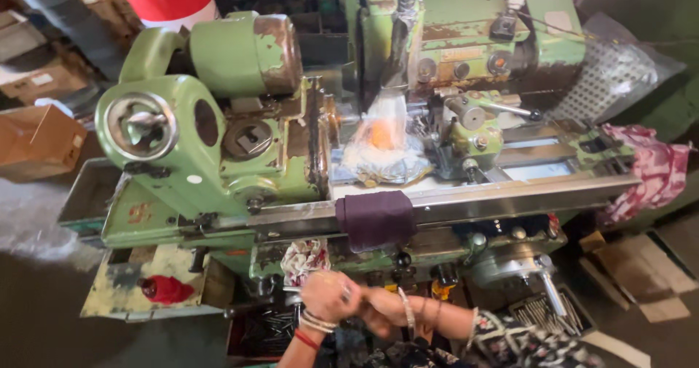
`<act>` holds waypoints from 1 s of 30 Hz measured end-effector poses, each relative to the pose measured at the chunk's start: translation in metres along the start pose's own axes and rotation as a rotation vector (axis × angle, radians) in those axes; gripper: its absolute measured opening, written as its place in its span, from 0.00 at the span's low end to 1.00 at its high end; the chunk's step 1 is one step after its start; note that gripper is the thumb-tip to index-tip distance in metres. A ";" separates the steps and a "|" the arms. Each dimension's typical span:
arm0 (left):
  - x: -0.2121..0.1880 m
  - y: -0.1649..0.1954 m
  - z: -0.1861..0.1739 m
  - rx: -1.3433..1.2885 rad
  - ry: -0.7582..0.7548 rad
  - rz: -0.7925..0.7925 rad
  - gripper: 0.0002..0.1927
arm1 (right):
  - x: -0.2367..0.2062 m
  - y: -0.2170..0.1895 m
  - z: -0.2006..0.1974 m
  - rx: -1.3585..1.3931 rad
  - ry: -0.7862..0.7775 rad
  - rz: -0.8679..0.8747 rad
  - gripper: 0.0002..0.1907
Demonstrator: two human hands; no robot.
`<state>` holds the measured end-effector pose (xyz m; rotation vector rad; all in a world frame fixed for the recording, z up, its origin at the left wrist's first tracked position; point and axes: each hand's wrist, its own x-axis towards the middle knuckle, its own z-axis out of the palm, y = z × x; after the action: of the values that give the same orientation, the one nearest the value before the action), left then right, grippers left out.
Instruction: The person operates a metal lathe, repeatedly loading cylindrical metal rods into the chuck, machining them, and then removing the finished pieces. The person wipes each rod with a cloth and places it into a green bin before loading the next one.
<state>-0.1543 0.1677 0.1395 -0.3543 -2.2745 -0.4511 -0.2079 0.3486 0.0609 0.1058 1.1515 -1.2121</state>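
My left hand (329, 295) is curled into a fist low at the front of a green lathe (218, 157), with a ring on one finger and bangles and a red thread at the wrist. A short metal lever (290, 291) pokes out just left of the fist. My right hand (380, 311) presses against the left hand from the right; its arm has bangles and a floral sleeve. Both hands are blurred, so I cannot make out what either one holds. Just above them hang a patterned rag (304, 259) and a dark purple cloth (375, 219) draped over the lathe's front rail.
A clear plastic sheet over something orange (384, 139) lies on the lathe bed beside the tool post (470, 131). A pink cloth (652, 171) hangs at the right end. Cardboard boxes (36, 139) stand at the left, a red bottle (166, 289) lies on the lower tray, and metal rods (539, 311) lie at bottom right.
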 end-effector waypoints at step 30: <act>0.003 -0.053 0.084 0.007 0.134 -0.830 0.27 | -0.247 -0.087 -0.208 0.309 0.511 -1.064 0.05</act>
<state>-0.2313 0.1565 0.0771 0.6398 -2.2053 -0.8430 -0.3816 0.6057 0.1859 0.0274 1.5069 -2.4065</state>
